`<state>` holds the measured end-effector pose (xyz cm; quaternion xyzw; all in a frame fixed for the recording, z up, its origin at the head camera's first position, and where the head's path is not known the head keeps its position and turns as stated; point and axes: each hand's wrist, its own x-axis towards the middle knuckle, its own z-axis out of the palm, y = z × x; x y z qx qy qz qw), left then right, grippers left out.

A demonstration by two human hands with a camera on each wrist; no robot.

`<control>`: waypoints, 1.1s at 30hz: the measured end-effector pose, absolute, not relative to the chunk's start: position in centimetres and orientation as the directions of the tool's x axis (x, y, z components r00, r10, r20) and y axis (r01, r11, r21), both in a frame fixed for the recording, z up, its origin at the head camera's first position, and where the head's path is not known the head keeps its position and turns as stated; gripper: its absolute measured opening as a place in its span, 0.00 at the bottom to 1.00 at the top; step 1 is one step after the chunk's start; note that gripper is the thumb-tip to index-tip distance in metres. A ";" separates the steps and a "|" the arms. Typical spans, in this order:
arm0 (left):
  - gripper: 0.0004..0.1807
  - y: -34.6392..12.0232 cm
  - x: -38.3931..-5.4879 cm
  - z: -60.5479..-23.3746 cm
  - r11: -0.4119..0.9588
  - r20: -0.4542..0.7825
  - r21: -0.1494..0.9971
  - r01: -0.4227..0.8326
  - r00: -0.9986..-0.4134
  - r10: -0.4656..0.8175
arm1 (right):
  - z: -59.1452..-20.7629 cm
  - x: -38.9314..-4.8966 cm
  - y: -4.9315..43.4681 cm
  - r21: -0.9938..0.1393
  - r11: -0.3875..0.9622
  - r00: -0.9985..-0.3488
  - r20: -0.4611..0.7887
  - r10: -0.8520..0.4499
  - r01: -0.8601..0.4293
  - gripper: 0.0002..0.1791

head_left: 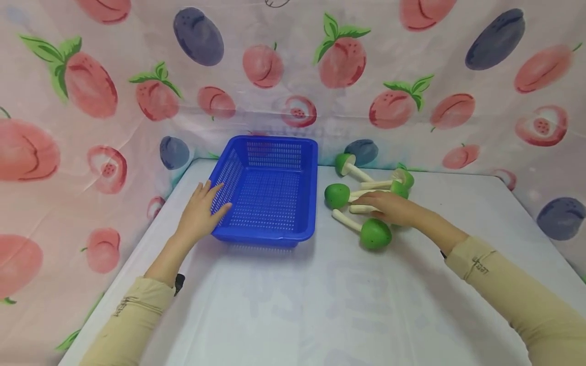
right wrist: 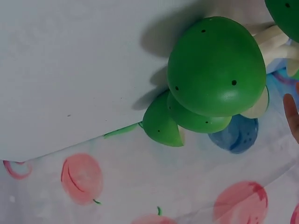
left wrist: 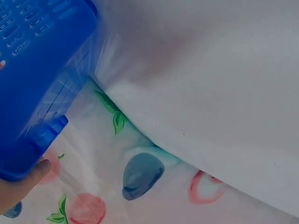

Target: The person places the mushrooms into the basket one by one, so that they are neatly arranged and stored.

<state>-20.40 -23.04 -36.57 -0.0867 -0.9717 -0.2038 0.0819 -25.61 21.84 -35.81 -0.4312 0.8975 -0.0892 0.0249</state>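
Fruit-print cloth (head_left: pixel 293 46) behind white worktop (head_left: pixel 320 305)

My left grip (head_left: pixel 200 211), fingers spread, clasps nothing at the left rim of the blue basket (head_left: pixel 261 236); right of it, my right grip (head_left: pixel 389 207) lies over green-capped mushrooms (head_left: pixel 376 234), its hold unclear.

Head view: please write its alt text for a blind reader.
A person's right hand reaches over green-capped toy mushrooms on a white table, while the left hand is at the left rim of a blue plastic basket. Fruit-patterned cloth hangs behind.
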 end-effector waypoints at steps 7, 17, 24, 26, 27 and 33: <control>0.35 -22.9 -20.5 -36.6 0.923 0.143 0.347 0.165 -0.982 0.122 | -36.6 -27.2 20.5 -0.137 0.571 -0.577 0.006 -0.817 -0.810 0.23; 0.33 -23.2 -20.5 -36.9 0.927 0.123 0.345 0.145 -0.987 0.108 | -38.1 -28.7 18.5 -0.077 0.452 -0.443 -0.109 -0.890 -0.889 0.22; 0.32 -23.0 -20.5 -36.9 0.928 0.134 0.343 0.145 -0.985 0.105 | -38.3 -29.1 17.7 0.099 0.372 -0.384 -0.174 -0.907 -0.923 0.21; 0.32 -23.0 -20.5 -36.9 0.928 0.132 0.343 0.142 -0.986 0.102 | -38.4 -29.3 17.4 0.168 0.330 -0.361 -0.210 -0.908 -0.929 0.20; 0.32 -23.0 -20.4 -36.8 0.929 0.131 0.343 0.141 -0.986 0.101 | -38.5 -29.4 17.2 0.205 0.302 -0.345 -0.221 -0.912 -0.931 0.20; 0.31 -22.9 -20.4 -36.8 0.934 0.115 0.333 0.127 -0.989 0.093 | -39.1 -30.2 16.6 0.361 0.139 -0.213 -0.176 -0.961 -0.922 0.15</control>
